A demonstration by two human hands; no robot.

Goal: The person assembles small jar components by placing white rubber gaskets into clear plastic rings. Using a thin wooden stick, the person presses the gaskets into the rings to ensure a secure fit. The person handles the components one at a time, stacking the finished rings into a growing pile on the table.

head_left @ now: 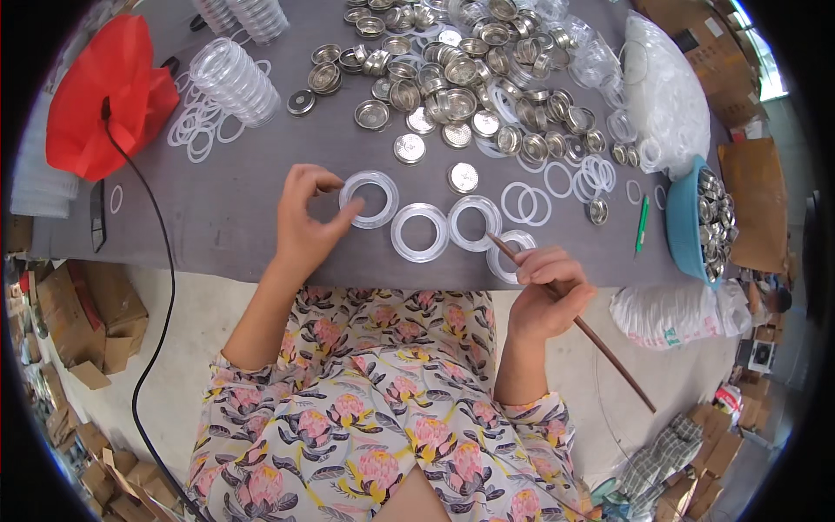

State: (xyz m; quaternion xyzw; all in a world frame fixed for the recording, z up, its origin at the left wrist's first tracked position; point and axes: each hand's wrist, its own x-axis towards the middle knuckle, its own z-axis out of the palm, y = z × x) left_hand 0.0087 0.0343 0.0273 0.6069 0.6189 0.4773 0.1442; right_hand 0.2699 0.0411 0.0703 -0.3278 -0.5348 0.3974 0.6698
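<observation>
At the near edge of the grey table (235, 222), seen in the head view, four clear rings lie in a short, staggered row between the person's two hands. The left hand (304, 206) is at the leftmost ring (386, 213): thumb and forefinger stand apart, the thumb tip overlapping the ring's left rim and the forefinger beside it; whether either presses on the rim cannot be told. The second ring (419, 255) lies just to the right and slightly nearer the table's near edge, beyond the reach of both grips. The right hand (552, 291), at the near edge, is closed on a brown stick (613, 365). The stick slants from beyond the table, through the fingers, to a tip over the right rim of the third ring (454, 211); contact there cannot be judged. The fourth ring (496, 261) lies partly beneath the stick, just left of the right fingertips.

Toward the far edge spreads a heap of metal caps (461, 74), with one single cap (464, 178) just beyond the third ring. Toward the right edge lie thin white rings (594, 177), a green pen (642, 226) and a blue basket (685, 222) filled with metal caps. Toward the far left corner stands a stack of clear rings (235, 83) beside a red cloth (104, 96).
</observation>
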